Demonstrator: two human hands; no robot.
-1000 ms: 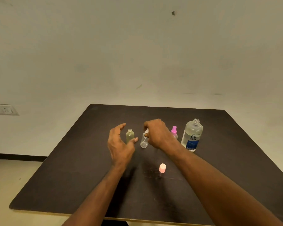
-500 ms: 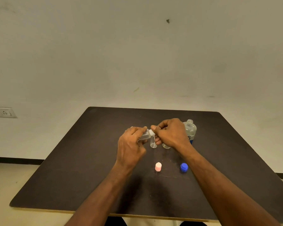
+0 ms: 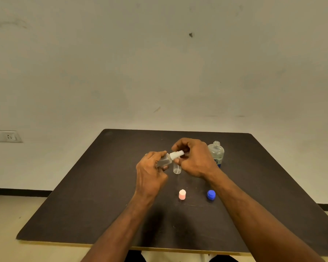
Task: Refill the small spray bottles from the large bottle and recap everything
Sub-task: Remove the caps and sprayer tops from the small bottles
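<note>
My left hand (image 3: 150, 171) grips a small spray bottle (image 3: 164, 161), tilted with its neck to the right, above the dark table (image 3: 83, 195). My right hand (image 3: 194, 157) pinches the white spray top (image 3: 176, 155) at that bottle's neck. A clear cap (image 3: 177, 168) hangs below the right fingers; I cannot tell what holds it. The large bottle (image 3: 216, 153) with a blue label stands uncapped just right of my right hand. A pink cap (image 3: 182, 194) and a blue cap (image 3: 211, 194) sit on the table nearer to me.
A pale wall rises behind the table, with a socket plate (image 3: 6, 136) at the left. The table's front edge (image 3: 121, 245) runs across the bottom of the view. Both forearms reach in from below.
My left hand has picked the small bottle off the table and tilted it. My right hand has brought the white spray top to its neck. The pink-topped bottle is now hidden behind my right hand.
</note>
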